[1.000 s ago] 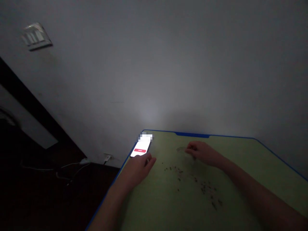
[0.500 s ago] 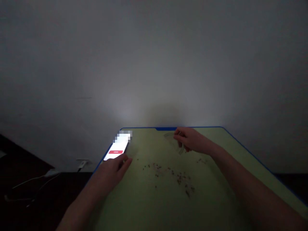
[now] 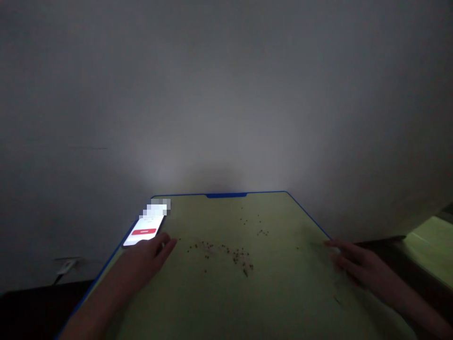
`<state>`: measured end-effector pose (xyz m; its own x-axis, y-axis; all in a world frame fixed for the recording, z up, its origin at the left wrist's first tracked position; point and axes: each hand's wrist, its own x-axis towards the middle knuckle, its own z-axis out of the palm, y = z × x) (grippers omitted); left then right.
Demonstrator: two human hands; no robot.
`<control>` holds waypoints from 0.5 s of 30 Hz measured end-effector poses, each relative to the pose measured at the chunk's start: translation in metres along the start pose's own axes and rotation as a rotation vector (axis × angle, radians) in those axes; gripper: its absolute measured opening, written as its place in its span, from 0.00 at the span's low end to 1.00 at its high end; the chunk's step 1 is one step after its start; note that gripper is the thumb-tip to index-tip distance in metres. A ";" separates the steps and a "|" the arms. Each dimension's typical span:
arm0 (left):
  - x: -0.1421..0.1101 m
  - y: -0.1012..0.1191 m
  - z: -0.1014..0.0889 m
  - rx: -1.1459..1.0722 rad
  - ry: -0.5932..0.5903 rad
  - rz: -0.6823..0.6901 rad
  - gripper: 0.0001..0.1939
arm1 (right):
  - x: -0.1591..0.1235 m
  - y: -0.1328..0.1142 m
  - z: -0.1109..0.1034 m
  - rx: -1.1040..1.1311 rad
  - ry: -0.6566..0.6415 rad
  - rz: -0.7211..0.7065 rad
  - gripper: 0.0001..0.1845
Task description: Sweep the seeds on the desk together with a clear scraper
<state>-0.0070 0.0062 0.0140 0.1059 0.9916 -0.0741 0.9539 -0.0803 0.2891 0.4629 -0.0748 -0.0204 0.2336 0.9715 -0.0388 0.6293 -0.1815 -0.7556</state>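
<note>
My left hand (image 3: 148, 252) rests on the left side of the pale green table top, just below a lit phone (image 3: 148, 224). Its thumb and fingers are slightly apart, and I see nothing in them. At the table's right edge is my right hand (image 3: 361, 267), somewhat blurred, fingers apart and pointing left. A faint thin object (image 3: 338, 300) shows below these fingers, too dim to name. Many tiny dark bead-like pieces (image 3: 237, 255) lie scattered across the middle. A smaller group of them (image 3: 262, 232) is farther back.
The table (image 3: 212, 307) has a blue rim and stands against a grey wall (image 3: 226, 104). A plug with a cable (image 3: 65, 267) is low on the wall at the left. Another pale surface (image 3: 432, 250) shows at the far right. The light is dim.
My right hand has moved from the back of the table to its right edge; the clear item it held no longer shows there. More tiny pieces lie at the back. The view has turned right.
</note>
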 end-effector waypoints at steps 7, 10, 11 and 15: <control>-0.004 0.004 -0.001 0.005 0.014 0.006 0.22 | -0.031 0.006 0.058 -0.036 0.009 0.001 0.21; -0.005 0.004 0.000 -0.018 0.024 0.021 0.21 | -0.030 -0.013 0.082 -0.078 -0.069 -0.041 0.20; -0.005 0.003 0.000 -0.029 0.029 0.025 0.21 | -0.028 -0.021 0.090 -0.097 -0.093 -0.054 0.19; -0.010 0.005 -0.002 -0.046 0.044 0.029 0.22 | -0.020 -0.052 0.120 -0.136 -0.166 -0.094 0.16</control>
<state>-0.0036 -0.0041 0.0177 0.1199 0.9925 -0.0233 0.9367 -0.1053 0.3339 0.3366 -0.0663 -0.0584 0.0508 0.9949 -0.0877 0.7393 -0.0965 -0.6664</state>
